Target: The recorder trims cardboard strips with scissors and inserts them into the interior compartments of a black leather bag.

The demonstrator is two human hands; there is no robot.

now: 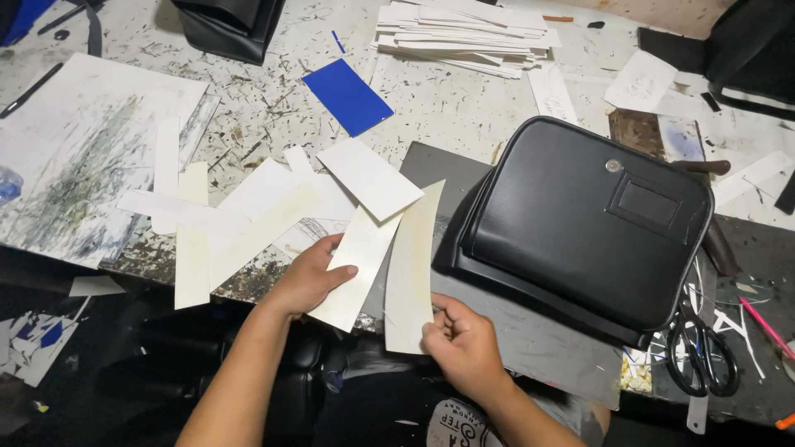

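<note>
Fingers [437, 324] of the right hand [464, 348] pinched a curved cream card strip [411, 265] above the worktop [464, 99] edge; the left hand [308, 277] clasped a white card strip [358, 265]. Grips near ends suited controlled alignment.

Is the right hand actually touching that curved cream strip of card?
Touching. The head view shows the right hand pinching the lower end of the curved cream strip between thumb and fingers.

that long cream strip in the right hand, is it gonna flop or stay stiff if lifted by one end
The cream strip probably stays fairly stiff: pinched only at its lower end by the right hand, it stands up with just a gentle curve. It looks thin and light, like card, so it would likely bend under a push rather than break.
</note>
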